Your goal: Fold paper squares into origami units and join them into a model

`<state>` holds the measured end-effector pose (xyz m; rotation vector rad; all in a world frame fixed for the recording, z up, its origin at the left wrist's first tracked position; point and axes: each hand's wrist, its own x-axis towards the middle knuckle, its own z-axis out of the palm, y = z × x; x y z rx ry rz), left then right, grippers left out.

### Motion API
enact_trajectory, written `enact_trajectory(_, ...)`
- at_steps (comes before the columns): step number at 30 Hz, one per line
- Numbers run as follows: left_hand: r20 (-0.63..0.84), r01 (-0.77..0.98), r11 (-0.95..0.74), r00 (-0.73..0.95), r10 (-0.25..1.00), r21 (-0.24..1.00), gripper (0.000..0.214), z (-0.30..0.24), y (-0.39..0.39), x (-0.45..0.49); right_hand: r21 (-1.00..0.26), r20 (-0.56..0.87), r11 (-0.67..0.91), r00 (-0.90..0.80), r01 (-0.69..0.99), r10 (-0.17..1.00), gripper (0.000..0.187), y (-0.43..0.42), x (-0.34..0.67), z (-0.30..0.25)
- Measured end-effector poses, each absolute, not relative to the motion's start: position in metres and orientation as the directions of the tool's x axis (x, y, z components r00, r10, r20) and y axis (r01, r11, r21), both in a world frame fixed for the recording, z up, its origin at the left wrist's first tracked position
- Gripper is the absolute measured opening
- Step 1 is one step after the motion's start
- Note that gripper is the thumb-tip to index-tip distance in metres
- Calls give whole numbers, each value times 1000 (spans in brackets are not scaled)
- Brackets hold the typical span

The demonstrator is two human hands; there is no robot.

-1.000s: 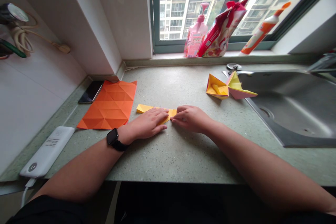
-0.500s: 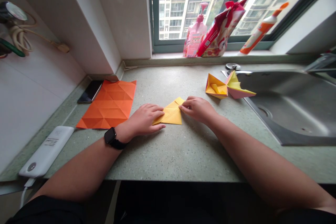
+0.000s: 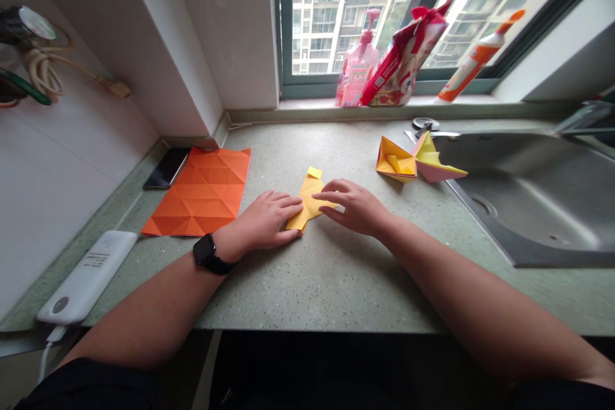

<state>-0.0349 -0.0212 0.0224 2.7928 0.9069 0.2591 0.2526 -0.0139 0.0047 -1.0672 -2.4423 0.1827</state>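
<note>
A folded yellow paper (image 3: 309, 196) lies on the green speckled counter (image 3: 317, 275), running from near my hands toward the window. My left hand (image 3: 265, 221) lies flat on the paper's near left end, fingers stretched out, with a black watch on the wrist. My right hand (image 3: 352, 206) presses on the paper's right side with its fingers extended and flat.
A creased orange sheet (image 3: 204, 192) and a phone (image 3: 167, 168) lie to the left, a white power bank (image 3: 86, 278) at the front left. Two folded paper shapes (image 3: 417, 160) sit beside the steel sink (image 3: 538, 198). Bottles and a red bag (image 3: 402, 61) stand on the sill.
The yellow paper was a long flat strip, then opened into a wider shape, and now is folded narrow and points toward the window. My right hand moved from its far tip onto its side.
</note>
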Motion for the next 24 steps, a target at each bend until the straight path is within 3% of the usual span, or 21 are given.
enact_trajectory(7,90,621,-752,755,650,220,56,19,-22,-34,-326,234,732,-699,598,676,22,-19,247,3)
enact_trajectory(24,123,607,-767,761,636,210,35,24,-22,-33,-312,269,748,-701,586,661,24,-16,248,-2)
